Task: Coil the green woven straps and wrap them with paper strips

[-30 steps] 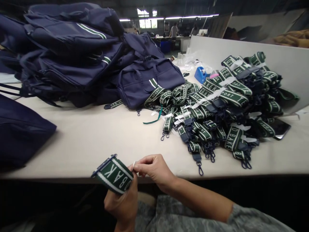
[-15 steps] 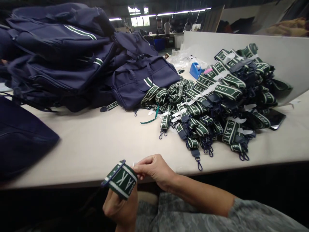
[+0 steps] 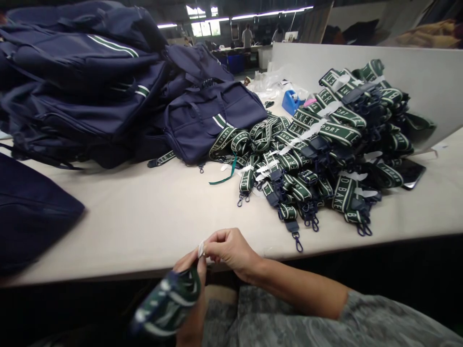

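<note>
My left hand (image 3: pixel 201 280) is closed around a coiled dark green webbing strap (image 3: pixel 171 306) with white edge stripes, held just off the table's front edge. The strap is smeared by motion, and its lettering cannot be read. At the left fingertips, a short white strip (image 3: pixel 201 248) sticks up. My right hand (image 3: pixel 231 253) pinches this strip from the right, thumb and forefinger pressed together. What the strip is made of cannot be told. Nearby on the table lies a heap of similar folded straps (image 3: pixel 307 144), many bound with white bands and fitted with dark snap hooks.
Navy bags (image 3: pixel 83 86) are piled at the left, and a navy duffel bag (image 3: pixel 213 120) stands mid-table. A navy fabric piece (image 3: pixel 32 212) covers the near left. Behind the heap are a blue tape dispenser (image 3: pixel 291 102) and a white panel (image 3: pixel 361 58). A phone (image 3: pixel 414 173) lies at right.
The strap has swung down and left, turning its lettered face away. My left fingertips have come up to the white strip, beside my right hand, which has hardly moved.
</note>
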Tool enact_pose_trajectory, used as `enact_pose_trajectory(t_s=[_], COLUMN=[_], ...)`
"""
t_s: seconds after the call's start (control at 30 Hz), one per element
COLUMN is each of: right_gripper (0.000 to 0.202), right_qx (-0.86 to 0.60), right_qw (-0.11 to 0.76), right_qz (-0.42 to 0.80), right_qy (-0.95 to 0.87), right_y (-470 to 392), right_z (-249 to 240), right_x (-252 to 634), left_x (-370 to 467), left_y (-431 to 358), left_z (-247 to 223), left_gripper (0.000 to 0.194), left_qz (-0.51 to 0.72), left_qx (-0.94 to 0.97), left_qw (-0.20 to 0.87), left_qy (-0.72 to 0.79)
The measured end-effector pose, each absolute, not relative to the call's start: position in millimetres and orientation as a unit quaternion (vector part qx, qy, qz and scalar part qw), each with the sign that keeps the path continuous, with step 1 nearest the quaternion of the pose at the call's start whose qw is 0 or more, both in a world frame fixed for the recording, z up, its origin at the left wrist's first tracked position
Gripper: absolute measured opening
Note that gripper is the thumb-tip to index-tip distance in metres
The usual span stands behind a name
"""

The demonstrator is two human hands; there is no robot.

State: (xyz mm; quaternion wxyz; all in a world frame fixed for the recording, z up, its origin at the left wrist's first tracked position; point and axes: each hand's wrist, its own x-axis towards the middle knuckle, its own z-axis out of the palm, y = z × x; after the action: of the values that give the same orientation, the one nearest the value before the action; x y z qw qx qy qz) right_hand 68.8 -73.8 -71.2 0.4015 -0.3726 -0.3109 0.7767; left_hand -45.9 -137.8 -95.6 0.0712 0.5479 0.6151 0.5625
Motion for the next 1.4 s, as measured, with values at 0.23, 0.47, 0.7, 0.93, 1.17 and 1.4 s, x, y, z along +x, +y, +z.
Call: enact_pose_trajectory(t_s=[0.23,0.47,0.7,0.93,1.17,1.4], right_gripper=[0.011,0.013,0.009,0.009,0.012,0.007], right_qx=[-0.336,-0.359,-0.449,-0.497,-0.27,-0.316], right_qw=[0.447,0.439,0.682,0.419,0.441,0.456], right_qz=[0.68,0.732,0.309,0.176,0.513,0.595], right_qy=[-0.474,-0.377,-0.488,-0.739,-0.685,-0.581], right_y=[-86,-69,-30,-1,-74,-81], right_z=[-82,-75,-38,-53,-25,-51], right_x=[66,92,176,152,104,77], left_x=[-28,-47,-87,-53,-31,-22], left_y=[-132,-127,-129,-130,-140,-140], left_z=[-94,-96,-89,-84,-80,-76], left_gripper=[0.043,0.035,0.035,0.035,0.027,0.009], left_qz=[0.7,0.737,0.795,0.802,0.653,0.58], left_qx=[0.127,0.089,-0.013,0.053,0.272,0.445], left_qw=[0.358,0.275,0.18,0.164,0.007,-0.086], left_qy=[0.604,0.611,0.579,0.572,0.707,0.676])
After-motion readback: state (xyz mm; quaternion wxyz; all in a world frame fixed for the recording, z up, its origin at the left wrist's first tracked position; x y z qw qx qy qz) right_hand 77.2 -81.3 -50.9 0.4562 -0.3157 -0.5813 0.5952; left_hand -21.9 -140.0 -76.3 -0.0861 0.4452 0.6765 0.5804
